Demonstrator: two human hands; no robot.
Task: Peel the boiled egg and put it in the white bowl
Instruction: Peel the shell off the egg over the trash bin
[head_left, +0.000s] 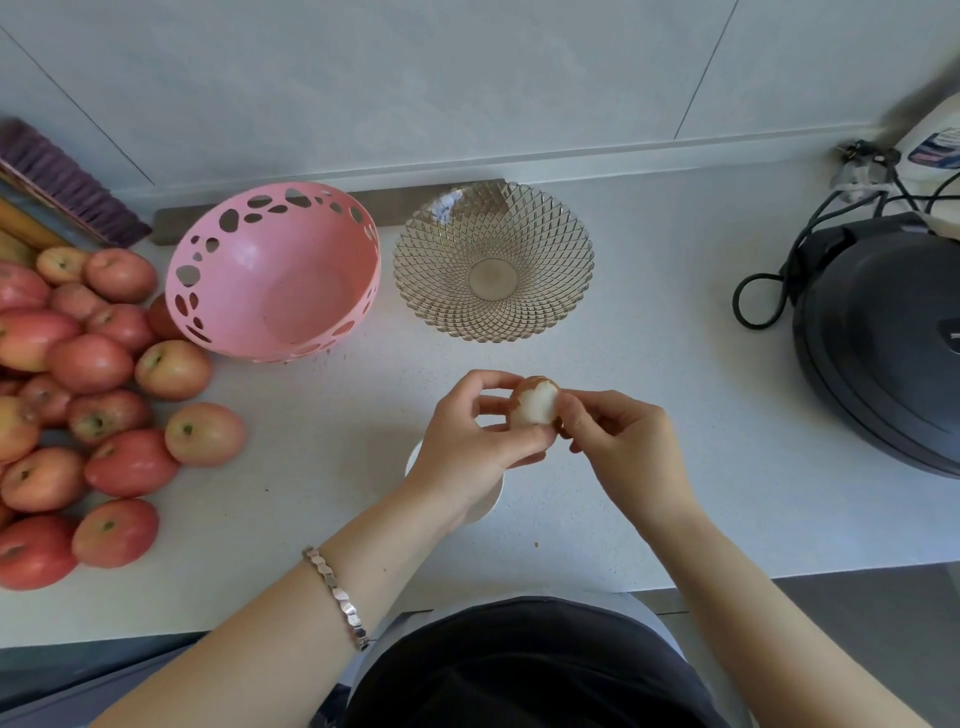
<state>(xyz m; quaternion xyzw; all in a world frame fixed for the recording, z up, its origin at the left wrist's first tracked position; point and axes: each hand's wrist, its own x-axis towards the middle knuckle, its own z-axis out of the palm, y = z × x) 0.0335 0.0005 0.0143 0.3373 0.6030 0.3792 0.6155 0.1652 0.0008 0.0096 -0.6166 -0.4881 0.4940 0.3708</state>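
A boiled egg (535, 406) with brown shell is partly peeled, its white showing at the front. My left hand (470, 447) grips it from the left, fingers curled round it. My right hand (618, 441) pinches the shell at the egg's right side. Both hands are above the white counter (649, 415). The white bowl (491, 501) sits under my left hand and wrist; only slivers of its rim show.
A pink perforated bowl (275, 270) and a clear patterned glass bowl (493, 262) stand at the back. Several red apples (88, 405) lie in a heap on the left. A dark round appliance (883, 338) with cables is at the right.
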